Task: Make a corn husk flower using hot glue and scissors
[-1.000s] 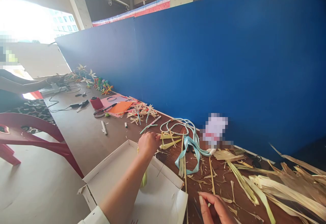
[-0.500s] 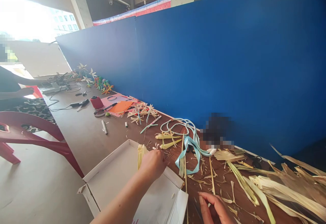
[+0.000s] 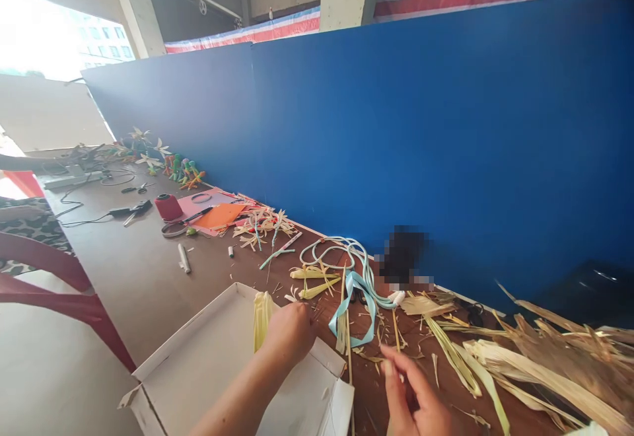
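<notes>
In the head view my left hand [image 3: 293, 331] is closed over the right part of a shallow white cardboard box [image 3: 208, 357]. A pale yellow corn husk bundle [image 3: 261, 320] sticks out from its left side, apparently held in the fingers, which are mostly hidden by the back of the hand. Lower right, my right hand [image 3: 419, 396] is above the brown table with thumb and index fingertips close together; whatever they pinch is too small to make out. Between and behind the hands lie a light blue ribbon [image 3: 367, 340] and a thin husk stalk [image 3: 351, 376].
Dry corn husks [image 3: 535, 370] are heaped on the right. Pale blue cords [image 3: 369, 271], a white marker [image 3: 183, 259], a red thread spool [image 3: 168, 207] and orange paper [image 3: 220, 217] lie along the table. A blue panel [image 3: 347, 125] borders its far side; a red plastic chair [image 3: 74, 310] stands left.
The view has shifted, so the table things appear further left. My right hand has risen and come more into view. The left hand remains closed beside the husk bundle.
</notes>
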`<state>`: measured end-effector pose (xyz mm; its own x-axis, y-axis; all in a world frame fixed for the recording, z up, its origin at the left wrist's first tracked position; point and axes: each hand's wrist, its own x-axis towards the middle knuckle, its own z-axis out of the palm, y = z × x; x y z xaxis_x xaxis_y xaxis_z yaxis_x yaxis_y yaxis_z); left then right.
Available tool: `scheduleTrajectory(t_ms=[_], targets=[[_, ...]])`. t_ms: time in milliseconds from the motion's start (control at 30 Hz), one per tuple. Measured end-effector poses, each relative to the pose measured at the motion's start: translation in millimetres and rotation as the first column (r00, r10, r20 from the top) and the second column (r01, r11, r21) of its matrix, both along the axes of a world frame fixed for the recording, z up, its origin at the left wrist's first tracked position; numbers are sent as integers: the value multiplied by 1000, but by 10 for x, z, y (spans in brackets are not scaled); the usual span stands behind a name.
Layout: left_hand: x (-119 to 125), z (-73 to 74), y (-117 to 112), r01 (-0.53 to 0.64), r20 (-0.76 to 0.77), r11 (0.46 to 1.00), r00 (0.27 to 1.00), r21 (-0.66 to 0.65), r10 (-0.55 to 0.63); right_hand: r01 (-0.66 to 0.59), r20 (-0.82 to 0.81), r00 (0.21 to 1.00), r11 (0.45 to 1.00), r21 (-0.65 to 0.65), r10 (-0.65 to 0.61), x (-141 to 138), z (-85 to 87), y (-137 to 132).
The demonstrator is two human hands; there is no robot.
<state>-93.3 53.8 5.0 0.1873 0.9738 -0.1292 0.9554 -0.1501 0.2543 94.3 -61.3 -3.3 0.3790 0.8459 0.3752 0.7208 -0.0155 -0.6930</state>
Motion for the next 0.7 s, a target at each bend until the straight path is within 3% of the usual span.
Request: scheduleTrajectory(t_ms=[100, 167, 267, 333, 467, 700], targets=[[19, -31, -14, 0, 28, 1000, 1000, 1, 0, 10, 251, 967, 975, -221, 48, 214, 315, 391], [19, -55, -28, 21, 50, 999, 998, 34, -23, 47, 410, 907, 943, -328, 97, 392, 423, 711], [17, -89, -38, 38, 79, 998, 996, 55, -43, 70, 527, 829, 901, -429, 187, 655, 392, 1128], [22, -106, -31, 36, 85, 998, 996, 49, -40, 83, 596, 778, 909, -409, 197, 802, 315, 1305], [30, -128, -5, 29, 99, 999, 995, 45, -33, 75, 669, 697, 902, -426, 258, 1026, 273, 1410], [20, -134, -7, 29, 124, 998, 992, 54, -35, 140, 723, 656, 906, -399, 217, 1245, 506, 1363]])
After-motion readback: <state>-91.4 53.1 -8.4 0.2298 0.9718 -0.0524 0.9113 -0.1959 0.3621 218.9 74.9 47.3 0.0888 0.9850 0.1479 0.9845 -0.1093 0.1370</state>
